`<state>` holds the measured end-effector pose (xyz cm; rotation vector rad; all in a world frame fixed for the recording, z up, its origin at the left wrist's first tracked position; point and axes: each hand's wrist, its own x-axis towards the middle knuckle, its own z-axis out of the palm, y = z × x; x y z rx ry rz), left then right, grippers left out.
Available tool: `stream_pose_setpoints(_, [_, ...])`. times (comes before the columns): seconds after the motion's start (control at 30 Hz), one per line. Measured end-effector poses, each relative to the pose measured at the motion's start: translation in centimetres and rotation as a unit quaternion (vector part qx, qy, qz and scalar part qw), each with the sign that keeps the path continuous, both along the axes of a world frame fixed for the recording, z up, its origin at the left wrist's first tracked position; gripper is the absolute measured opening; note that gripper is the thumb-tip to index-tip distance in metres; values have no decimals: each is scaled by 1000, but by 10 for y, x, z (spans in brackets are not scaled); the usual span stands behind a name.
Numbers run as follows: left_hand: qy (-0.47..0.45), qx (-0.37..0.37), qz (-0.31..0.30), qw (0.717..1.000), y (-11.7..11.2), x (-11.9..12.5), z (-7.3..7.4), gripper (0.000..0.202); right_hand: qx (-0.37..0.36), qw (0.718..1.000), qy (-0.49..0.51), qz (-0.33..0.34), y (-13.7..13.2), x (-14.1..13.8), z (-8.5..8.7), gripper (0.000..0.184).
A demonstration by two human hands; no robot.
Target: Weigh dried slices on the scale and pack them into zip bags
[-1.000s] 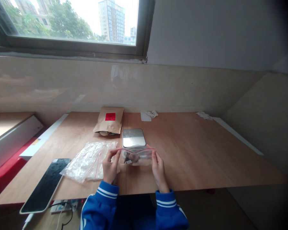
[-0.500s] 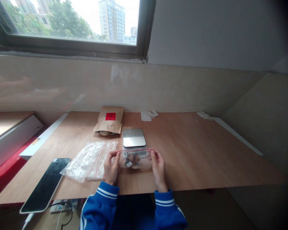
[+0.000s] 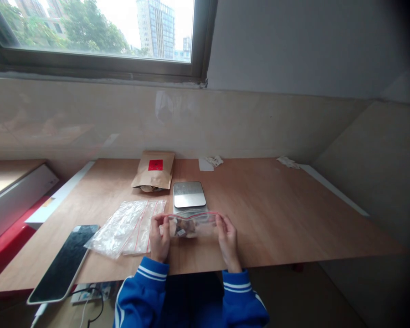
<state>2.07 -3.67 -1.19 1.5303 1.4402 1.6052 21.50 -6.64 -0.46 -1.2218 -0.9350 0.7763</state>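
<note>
A clear zip bag (image 3: 205,226) with a red strip along its top is stretched between my two hands. Inside it are brown and dark pieces and a small white packet. My left hand (image 3: 160,237) pinches the bag's upper left corner, and my right hand (image 3: 228,239) pinches the upper right one. Just beyond the bag lies a digital scale (image 3: 189,194) with a bare metal top; the bag hides its front part. Left of my left hand, several clear zip bags (image 3: 123,228) with red strips lie flat.
A brown paper pouch (image 3: 154,171) with a red label stands behind the flat bags, its contents showing at the mouth. A large phone (image 3: 64,264) with a cable lies at the table's left front edge. Crumpled tissues (image 3: 214,161) lie along the back.
The bag's top edge has gone from nearly straight to sagging and wavy near the left. My right hand has shifted slightly right. The whole view has moved a little.
</note>
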Motion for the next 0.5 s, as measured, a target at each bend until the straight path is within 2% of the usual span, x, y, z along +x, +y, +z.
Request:
stream_pose_setpoints(0.27, [-14,-4,-2,1000,2,0,-3,27,16,998,-16,-67,2,-9,-2,32])
stream_pose_setpoints(0.37, [-47,-16,-6,999,0,-1,1,25,11,999,3,-49,1,-12,0,32])
stream_pose_setpoints(0.5, [-130,-41,-73,988,-3,-1,10,24,3,999,40,-16,-1,-12,4,33])
